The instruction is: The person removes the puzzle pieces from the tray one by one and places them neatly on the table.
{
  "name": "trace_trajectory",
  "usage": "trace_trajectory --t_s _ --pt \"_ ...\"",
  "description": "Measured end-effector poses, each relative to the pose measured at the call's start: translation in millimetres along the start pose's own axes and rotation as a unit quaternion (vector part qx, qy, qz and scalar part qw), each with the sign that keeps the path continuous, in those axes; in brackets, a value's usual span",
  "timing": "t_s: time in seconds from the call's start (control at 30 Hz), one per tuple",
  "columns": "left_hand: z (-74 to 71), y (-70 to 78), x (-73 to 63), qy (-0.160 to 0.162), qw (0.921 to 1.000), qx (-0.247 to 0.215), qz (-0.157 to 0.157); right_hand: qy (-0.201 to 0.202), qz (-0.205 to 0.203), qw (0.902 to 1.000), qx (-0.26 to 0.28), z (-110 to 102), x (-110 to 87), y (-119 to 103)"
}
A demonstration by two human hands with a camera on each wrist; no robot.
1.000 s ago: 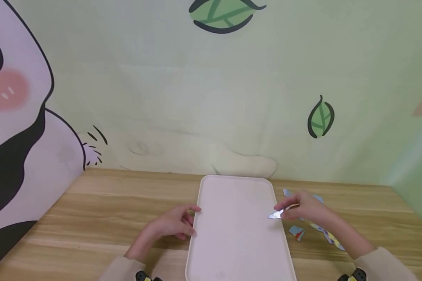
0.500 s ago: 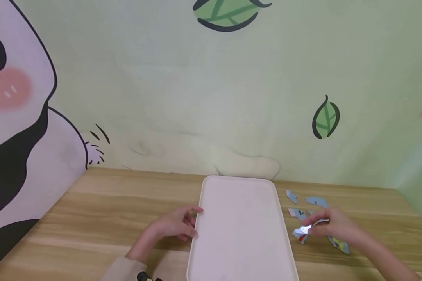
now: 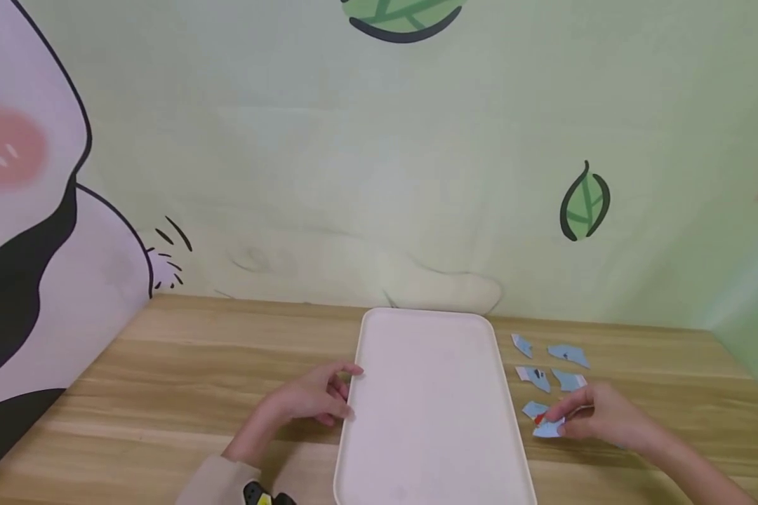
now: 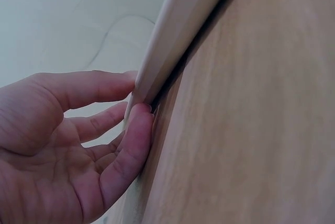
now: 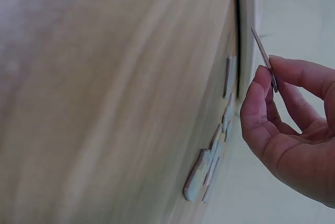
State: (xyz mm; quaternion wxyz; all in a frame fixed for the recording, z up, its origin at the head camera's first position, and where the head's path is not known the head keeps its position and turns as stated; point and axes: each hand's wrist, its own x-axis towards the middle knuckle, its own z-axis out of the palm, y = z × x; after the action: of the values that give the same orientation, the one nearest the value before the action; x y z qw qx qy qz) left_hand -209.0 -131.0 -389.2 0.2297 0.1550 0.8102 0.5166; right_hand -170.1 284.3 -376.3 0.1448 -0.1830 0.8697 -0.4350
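Note:
My right hand (image 3: 613,417) pinches a flat blue puzzle piece (image 3: 548,428) between thumb and fingers, to the right of a white tray (image 3: 432,414). In the right wrist view this thin piece (image 5: 263,52) shows edge-on, raised off the wooden table. Another piece with a red patch (image 3: 533,409) lies right behind it, partly covered. On the other side, my left hand (image 3: 309,398) holds the tray's left edge. The left wrist view shows the thumb and fingertips against the tray's rim (image 4: 175,30). Nothing lies on the part of the tray that shows.
Several more puzzle pieces lie right of the tray, such as a blue one (image 3: 568,355) at the back and a pink-ended one (image 3: 533,377) nearer. The wooden table (image 3: 227,344) meets a green wall (image 3: 303,175) painted with leaves and a panda.
My right hand has carried the puzzle piece from over the tray's right edge rightward to the loose pieces, uncovering those at the back. The left hand stays at the tray's edge.

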Motion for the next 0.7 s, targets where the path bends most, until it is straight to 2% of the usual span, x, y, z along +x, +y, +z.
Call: trace_trajectory --t_s 0.2,0.43,0.7 --pt "-1.7 -0.7 0.3 0.0 1.0 0.001 -0.002 -0.015 -0.024 0.9996 0.009 6 1.2 6" --pt "-0.3 -3.7 0.3 -0.004 1.0 0.0 0.002 -0.012 -0.037 0.9987 -0.033 10 3.3 13" --pt "-0.4 -5.1 2.4 -0.004 1.0 -0.001 0.001 0.02 0.004 0.9981 -0.058 16 2.8 16"
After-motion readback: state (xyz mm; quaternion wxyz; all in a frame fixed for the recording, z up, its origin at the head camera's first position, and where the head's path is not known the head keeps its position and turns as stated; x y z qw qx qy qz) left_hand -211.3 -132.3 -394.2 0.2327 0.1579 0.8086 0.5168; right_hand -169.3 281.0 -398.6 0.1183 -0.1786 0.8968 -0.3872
